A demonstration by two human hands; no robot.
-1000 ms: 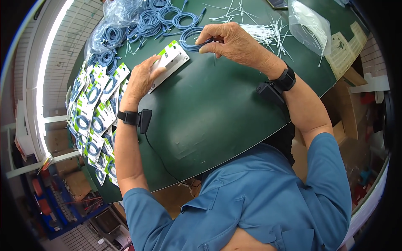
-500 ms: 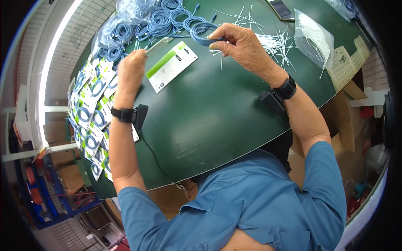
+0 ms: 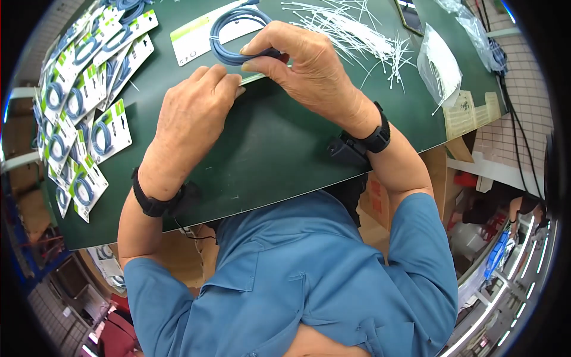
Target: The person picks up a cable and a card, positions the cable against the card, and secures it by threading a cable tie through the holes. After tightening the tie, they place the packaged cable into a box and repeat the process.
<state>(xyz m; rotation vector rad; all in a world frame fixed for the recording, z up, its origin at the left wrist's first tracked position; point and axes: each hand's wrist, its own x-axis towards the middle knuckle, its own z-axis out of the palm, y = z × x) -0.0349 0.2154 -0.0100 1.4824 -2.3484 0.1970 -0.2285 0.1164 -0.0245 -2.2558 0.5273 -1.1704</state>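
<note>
My right hand (image 3: 315,71) pinches a coiled blue cable (image 3: 227,58) between thumb and fingers, with the loop reaching out to the left. My left hand (image 3: 193,107) is closed on one end of a thin packaging card (image 3: 254,78), seen almost edge-on, with a greenish edge showing. The card's far end lies just under the coil, beside my right thumb; whether they touch I cannot tell. Beyond the coil, a white and green card (image 3: 187,47) lies flat on the table, partly hidden by the cable.
Many carded blue cables (image 3: 102,137) lie piled on the left of the green table (image 3: 279,149). White cable ties (image 3: 357,33) are scattered at the far middle. To their right are a phone (image 3: 409,15), a clear bag of ties (image 3: 439,68) and a paper sheet (image 3: 461,116).
Both hands have come together, bringing the card under the coil. The whole view has shifted, so the carded pile sits farther left. Each hand keeps its hold.
</note>
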